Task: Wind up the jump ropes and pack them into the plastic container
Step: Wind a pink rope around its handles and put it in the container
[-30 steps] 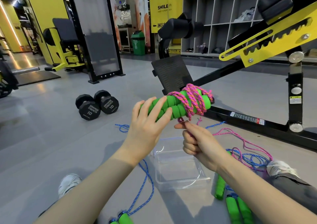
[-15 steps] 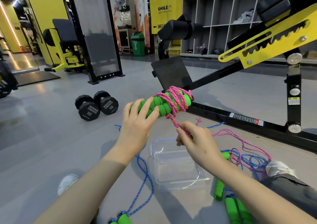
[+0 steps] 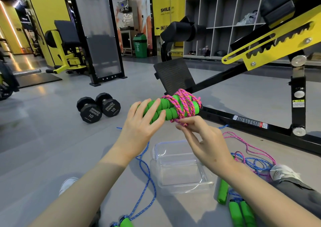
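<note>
My left hand (image 3: 141,124) grips two green foam handles (image 3: 166,109) held side by side in the air. Pink-orange rope (image 3: 182,103) is wound in several turns round their right end. My right hand (image 3: 206,141) pinches the loose end of that rope just under the handles. A clear plastic container (image 3: 182,181) lies open on the floor below my hands. A blue rope (image 3: 147,178) trails on the floor to its left, ending in green handles (image 3: 126,223) at the bottom edge.
More pink and blue rope (image 3: 251,159) lies tangled right of the container, with green handles (image 3: 223,190) beside it. Two black dumbbells (image 3: 98,106) sit left. A black and yellow bench frame (image 3: 260,120) runs behind. My shoes (image 3: 67,185) rest on the grey floor.
My right hand has risen from below up to the handles, carrying the rope end against the wound turns. The handles have shifted slightly in my left hand.
</note>
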